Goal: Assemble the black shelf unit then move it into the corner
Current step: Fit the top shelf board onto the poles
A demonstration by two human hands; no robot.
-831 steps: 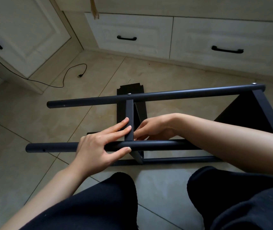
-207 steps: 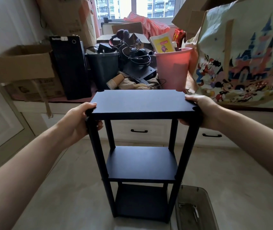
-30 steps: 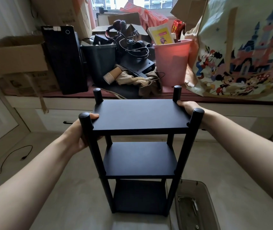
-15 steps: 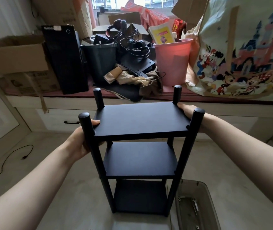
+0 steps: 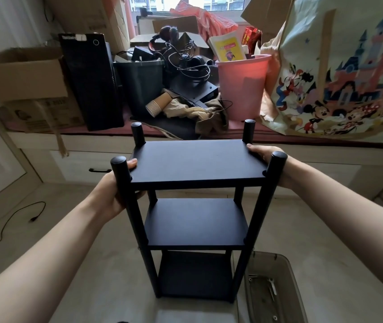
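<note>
Head view: the black shelf unit (image 5: 196,167) stands upright on the floor between both hands, all 3 boards fitted. The left hand (image 5: 113,192) grips the top board's near-left edge, thumb on top; the right hand (image 5: 268,157) curls round its right edge. Assembly looks finished; next comes lifting it level, clear of the tray (image 5: 288,283) below the right hand, toward the corner

The shelf unit (image 5: 195,217) stands on the floor (image 5: 325,241) before the cluttered window ledge (image 5: 325,138), a tray (image 5: 276,292) just right of its base, one hand at each side.
</note>
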